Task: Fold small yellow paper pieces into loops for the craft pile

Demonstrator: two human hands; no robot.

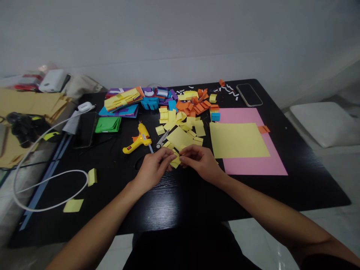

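Between my hands, above the black table, is a small piece of yellow paper point(176, 162). My left hand point(156, 164) pinches it from the left with thumb and fingers. My right hand point(201, 160) closes its thumb and fingertips on its right side. Just beyond my fingers lies a larger yellow paper sheet point(181, 138), with several folded yellow pieces point(168, 116) around it. Grey-handled scissors point(162, 139) rest beside my left hand, partly covered. A yellow glue gun point(140, 138) lies to the left of them.
A yellow sheet point(239, 139) overlaps a pink sheet point(255, 167) on the right. Folded orange strips point(194, 107) and a phone point(249, 94) are at the back. Green paper point(108, 124), a dark phone point(85, 129) and a looped white cable point(53, 174) lie left. The table point(197, 210) ends near my body.
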